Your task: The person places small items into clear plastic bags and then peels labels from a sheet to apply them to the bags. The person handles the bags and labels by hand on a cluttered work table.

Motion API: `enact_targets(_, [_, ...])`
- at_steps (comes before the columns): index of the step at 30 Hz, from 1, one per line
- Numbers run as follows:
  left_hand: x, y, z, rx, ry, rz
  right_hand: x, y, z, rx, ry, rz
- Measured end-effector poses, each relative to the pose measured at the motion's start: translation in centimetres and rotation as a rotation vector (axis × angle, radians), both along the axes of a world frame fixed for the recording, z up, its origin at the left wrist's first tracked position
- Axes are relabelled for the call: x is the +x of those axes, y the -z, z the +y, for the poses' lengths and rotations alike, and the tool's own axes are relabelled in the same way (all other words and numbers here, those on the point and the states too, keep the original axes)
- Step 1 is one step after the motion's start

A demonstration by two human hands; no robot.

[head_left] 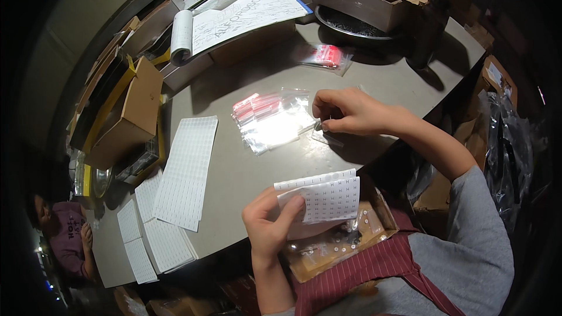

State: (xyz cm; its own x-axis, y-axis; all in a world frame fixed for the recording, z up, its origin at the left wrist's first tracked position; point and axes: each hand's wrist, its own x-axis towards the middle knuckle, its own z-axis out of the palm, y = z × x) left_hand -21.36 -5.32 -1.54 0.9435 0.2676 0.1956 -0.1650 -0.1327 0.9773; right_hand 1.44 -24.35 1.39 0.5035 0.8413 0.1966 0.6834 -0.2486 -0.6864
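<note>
My left hand [270,219] is closed on a folded white sticker sheet [331,199] printed with rows of small black characters, the thumb pressing on its front. To the right of a pile of clear zip bags [272,120] with red tops, my right hand [345,111] is low over the table. Its thumb and fingertips are drawn together in a pinch; what they hold, if anything, is too small to make out. Just beneath them lies a small clear plastic bag [326,138]. Below the sticker sheet, an open cardboard box [374,225] at my lap contains small loose parts.
More printed sticker sheets [187,169] are stacked on the table's left. A red-and-clear packet [328,57] lies farther back, near a dark round bowl [357,26] and a dark bottle [426,32]. Cardboard boxes [132,108] line the left edge. Another person [69,234] is at lower left.
</note>
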Motion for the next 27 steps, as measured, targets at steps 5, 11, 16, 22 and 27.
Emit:
enact_targets(5, [0.0, 0.2, -0.2, -0.036, 0.016, -0.022, -0.6, 0.8, 0.8, -0.108, -0.034, -0.363])
enact_targets(11, [-0.3, -0.1, -0.1, -0.044, -0.003, -0.021, 0.0, -0.5, 0.7, -0.388, 0.243, -0.624])
enact_targets(16, [-0.8, -0.2, -0.1, -0.156, -0.022, -0.029, 2.4, 0.3, -4.2, -0.468, 0.253, -0.519])
enact_targets(22, [-3.0, 0.4, -0.1, -0.41, -0.18, -0.076, -1.1, 3.4, -6.8, -0.411, 0.167, -0.504])
enact_targets(27, [-5.1, 0.5, 0.6, -0.48, -0.306, -0.15, -6.5, 2.7, -6.1, -0.379, -0.043, -0.546])
